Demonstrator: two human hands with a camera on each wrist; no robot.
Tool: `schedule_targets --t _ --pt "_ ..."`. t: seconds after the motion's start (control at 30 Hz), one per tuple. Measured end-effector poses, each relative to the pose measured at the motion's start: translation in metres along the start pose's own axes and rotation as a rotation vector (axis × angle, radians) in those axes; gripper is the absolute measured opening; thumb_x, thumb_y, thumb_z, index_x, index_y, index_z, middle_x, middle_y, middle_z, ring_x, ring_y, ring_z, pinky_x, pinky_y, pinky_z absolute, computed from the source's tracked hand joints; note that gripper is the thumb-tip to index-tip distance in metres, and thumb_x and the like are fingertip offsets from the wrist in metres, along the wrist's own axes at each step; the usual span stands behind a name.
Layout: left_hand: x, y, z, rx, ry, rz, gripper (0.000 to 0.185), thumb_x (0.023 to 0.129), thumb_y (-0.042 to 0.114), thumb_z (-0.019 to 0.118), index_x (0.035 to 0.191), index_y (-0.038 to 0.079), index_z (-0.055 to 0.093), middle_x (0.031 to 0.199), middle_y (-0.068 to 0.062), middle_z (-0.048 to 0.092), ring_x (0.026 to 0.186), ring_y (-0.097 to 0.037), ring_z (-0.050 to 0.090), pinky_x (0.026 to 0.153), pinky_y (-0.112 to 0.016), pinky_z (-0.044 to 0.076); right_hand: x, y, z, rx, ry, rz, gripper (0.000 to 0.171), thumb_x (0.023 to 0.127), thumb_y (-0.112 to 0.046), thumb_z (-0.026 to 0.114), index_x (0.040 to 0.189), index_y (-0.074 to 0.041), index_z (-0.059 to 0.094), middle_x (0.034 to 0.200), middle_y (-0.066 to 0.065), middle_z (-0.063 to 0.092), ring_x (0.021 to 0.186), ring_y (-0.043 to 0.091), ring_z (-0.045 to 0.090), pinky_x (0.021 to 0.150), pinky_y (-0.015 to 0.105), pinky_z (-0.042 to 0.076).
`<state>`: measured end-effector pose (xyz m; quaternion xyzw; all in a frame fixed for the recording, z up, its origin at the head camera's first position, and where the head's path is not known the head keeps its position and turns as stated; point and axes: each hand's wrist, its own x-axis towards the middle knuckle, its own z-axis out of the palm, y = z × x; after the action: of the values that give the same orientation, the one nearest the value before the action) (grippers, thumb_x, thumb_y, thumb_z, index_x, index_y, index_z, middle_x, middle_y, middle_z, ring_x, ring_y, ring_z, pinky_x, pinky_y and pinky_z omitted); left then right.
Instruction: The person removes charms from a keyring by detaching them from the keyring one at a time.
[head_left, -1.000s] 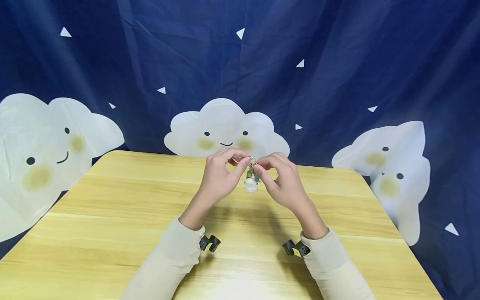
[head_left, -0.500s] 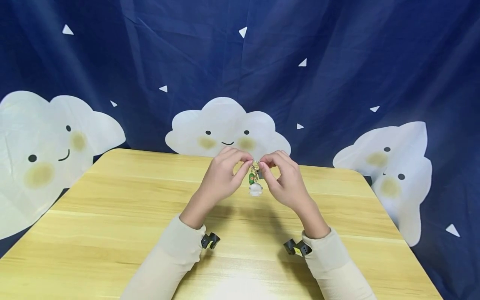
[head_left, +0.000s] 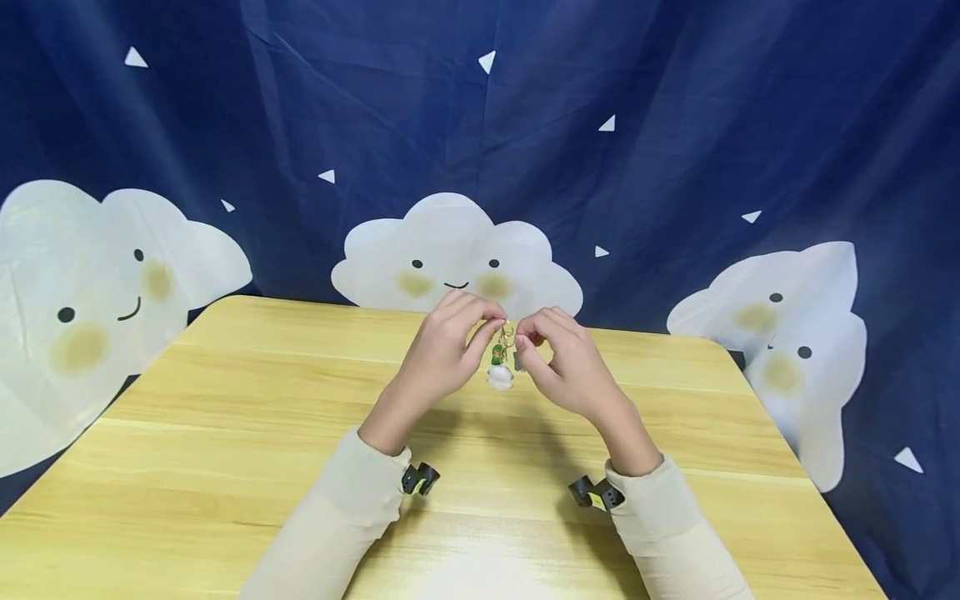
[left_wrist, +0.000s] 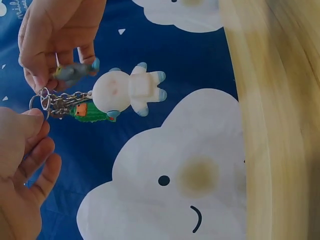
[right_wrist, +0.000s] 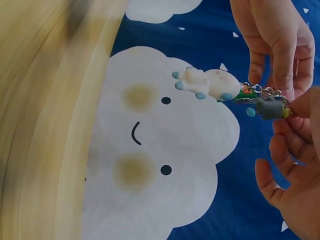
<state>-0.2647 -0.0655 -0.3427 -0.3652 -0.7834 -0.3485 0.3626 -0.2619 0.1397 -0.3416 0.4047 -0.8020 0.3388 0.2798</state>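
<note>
**Both hands hold a keyring of charms above the far table edge**

The left hand pinches the small silver metal keyring between thumb and fingertips. From its chains hang a white rubbery figure with pale-blue tips and a small green charm. The right hand pinches a small grey charm just beside the ring. The cluster hangs clear of the light wooden table, near the middle of its far edge.

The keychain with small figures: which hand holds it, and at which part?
Both hands hold the keychain above the table. The left hand pinches the metal ring; the right hand pinches the small grey charm. The white figure hangs free.
</note>
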Motion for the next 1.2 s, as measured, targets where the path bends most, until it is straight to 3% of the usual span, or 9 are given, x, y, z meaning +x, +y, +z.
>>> schedule_targets --t 0.27,0.47,1.0,1.2 --pt "0.001 0.001 0.000 -0.003 -0.003 0.063 0.002 0.098 0.003 0.067 0.098 0.006 0.068 0.097 -0.004 0.070 0.096 -0.021 0.061 0.081 -0.030 0.051 0.001 -0.001 -0.001 0.097 0.030 0.026 0.011 0.093 -0.007 0.059 0.085 -0.010 0.065 0.078 -0.004 0.060 0.077 0.012 0.056 0.069 0.030 0.048" --pt "0.002 0.000 0.003 -0.013 -0.026 0.109 0.005 0.098 0.000 0.066 0.098 0.004 0.063 0.096 -0.006 0.067 0.093 -0.024 0.056 0.079 -0.032 0.048 0.001 -0.003 -0.003 0.110 0.041 0.032 0.012 0.094 -0.004 0.058 0.085 -0.009 0.064 0.077 -0.004 0.059 0.075 0.012 0.056 0.068 0.029 0.048" --pt "-0.001 0.001 0.007 0.058 -0.121 0.118 0.002 0.100 0.001 0.051 0.100 0.003 0.053 0.094 -0.007 0.055 0.090 -0.023 0.049 0.077 -0.030 0.045 0.003 -0.007 -0.009 0.136 0.030 0.070 0.013 0.092 -0.003 0.059 0.084 -0.011 0.064 0.076 -0.005 0.058 0.072 0.011 0.055 0.067 0.028 0.046" --pt "-0.001 0.001 0.006 0.069 -0.088 0.138 0.006 0.097 0.003 0.050 0.095 0.003 0.055 0.090 -0.005 0.057 0.087 -0.022 0.051 0.072 -0.027 0.045 0.002 -0.007 -0.010 0.151 0.011 0.069 0.014 0.092 -0.002 0.060 0.084 -0.012 0.065 0.075 -0.007 0.058 0.071 0.011 0.055 0.065 0.027 0.045"
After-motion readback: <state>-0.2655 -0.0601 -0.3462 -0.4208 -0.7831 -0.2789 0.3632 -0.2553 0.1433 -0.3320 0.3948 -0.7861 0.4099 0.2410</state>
